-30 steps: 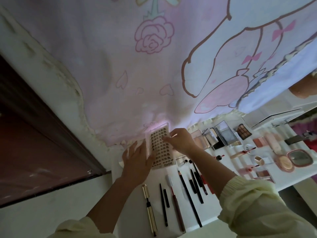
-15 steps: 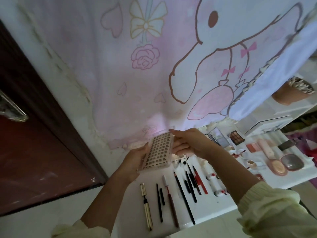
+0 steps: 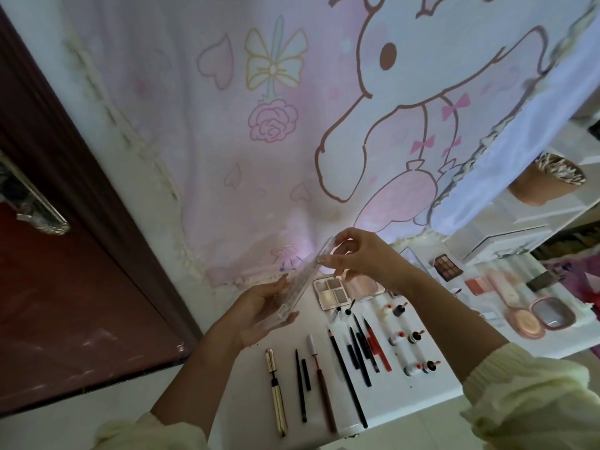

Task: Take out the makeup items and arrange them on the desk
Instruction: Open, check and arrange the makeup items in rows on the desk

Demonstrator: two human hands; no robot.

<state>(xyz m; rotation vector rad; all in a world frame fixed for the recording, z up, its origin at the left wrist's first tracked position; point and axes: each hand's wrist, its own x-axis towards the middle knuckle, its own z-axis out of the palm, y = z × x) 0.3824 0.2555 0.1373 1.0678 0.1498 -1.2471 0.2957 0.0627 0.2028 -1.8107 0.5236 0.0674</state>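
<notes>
Just left of the palette (image 3: pixel 332 292), off the desk (image 3: pixel 431 362): holding a clear case (image 3: pixel 300 289) tilted, long axis climbing from lower left to upper right. Cradling its lower end in the left hand (image 3: pixel 259 311), fingers and thumb curled round it. Pinching its upper end with the right hand (image 3: pixel 354 258), thumb and forefinger clamped on the edge. Probably needs laying flat next, on the desk left of the palette. Favours the left hand, nearer that spot; should lower that end first.
</notes>
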